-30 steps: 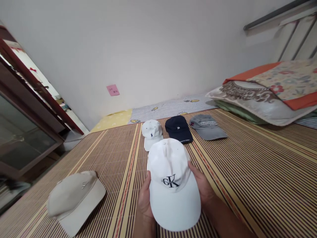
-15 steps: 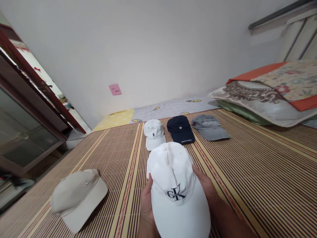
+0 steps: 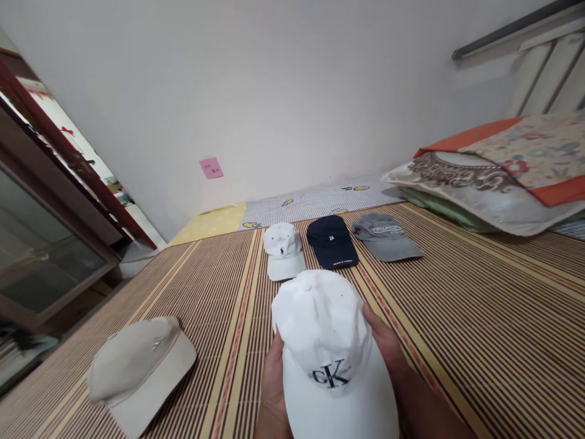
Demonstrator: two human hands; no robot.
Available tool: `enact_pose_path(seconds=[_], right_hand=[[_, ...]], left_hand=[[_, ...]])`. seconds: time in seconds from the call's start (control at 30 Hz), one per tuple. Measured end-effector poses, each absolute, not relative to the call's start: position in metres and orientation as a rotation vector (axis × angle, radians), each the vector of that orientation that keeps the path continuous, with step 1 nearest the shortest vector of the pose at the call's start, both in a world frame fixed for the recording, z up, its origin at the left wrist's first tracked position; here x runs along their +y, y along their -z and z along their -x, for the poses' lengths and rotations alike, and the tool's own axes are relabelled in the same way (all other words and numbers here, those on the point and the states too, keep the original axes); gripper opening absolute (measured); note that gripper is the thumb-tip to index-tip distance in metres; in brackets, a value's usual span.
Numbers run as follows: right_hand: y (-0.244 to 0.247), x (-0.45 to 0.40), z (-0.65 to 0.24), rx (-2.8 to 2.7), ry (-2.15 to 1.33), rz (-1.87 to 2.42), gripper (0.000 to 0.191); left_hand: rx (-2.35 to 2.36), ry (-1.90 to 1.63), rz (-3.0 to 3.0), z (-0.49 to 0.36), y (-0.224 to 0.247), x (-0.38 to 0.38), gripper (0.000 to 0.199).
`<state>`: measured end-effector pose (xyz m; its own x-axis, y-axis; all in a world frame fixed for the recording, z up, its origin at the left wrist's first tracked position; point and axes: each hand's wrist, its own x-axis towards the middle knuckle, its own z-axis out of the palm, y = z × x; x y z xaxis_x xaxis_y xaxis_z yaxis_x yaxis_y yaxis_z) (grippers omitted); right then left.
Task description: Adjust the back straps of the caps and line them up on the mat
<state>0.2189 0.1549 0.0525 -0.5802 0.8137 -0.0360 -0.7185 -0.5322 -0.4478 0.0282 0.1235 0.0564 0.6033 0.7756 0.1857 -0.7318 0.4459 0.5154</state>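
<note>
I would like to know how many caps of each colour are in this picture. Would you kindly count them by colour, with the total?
White: 2 (CK cap, small-emblem cap)
Dark blue cap: 1
Grey cap: 1
Beige cap: 1
Total: 5 caps

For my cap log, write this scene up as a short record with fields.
Left hand: grips one side of the CK cap
Right hand: grips its other side
CK cap: white, brim toward the person
Row behind, left to right: white cap, navy cap, gray cap
Apart, at left: beige cap
Surface: striped mat
Wall: pink note
</note>
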Motion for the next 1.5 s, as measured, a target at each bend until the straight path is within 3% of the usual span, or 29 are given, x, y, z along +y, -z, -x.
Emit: enact_pose_path(seconds=[0.33,0.63,1.17,1.5], right_hand=[[-0.064,0.151,-0.221,-0.402,-2.148,0.361,0.054],[-0.070,0.149,-0.220,-0.458,-2.103,0.403,0.054],[-0.052,0.156,-0.222,-0.527,-2.107,0.351,0.066],[-0.050,0.158,-0.227,-0.558,-2.054,0.377,0.055]], left_hand=[[0.056,-0.994,-0.559,-0.029,-0.064,0.127,0.074],[-0.054,-1.041,-0.678,-0.024,-0.072,0.119,0.081],[-0.121,-0.940,-0.731,-0.018,-0.080,0.116,0.075],[-0.077,-1.023,-0.674,-0.011,-0.069,0.119,0.077]])
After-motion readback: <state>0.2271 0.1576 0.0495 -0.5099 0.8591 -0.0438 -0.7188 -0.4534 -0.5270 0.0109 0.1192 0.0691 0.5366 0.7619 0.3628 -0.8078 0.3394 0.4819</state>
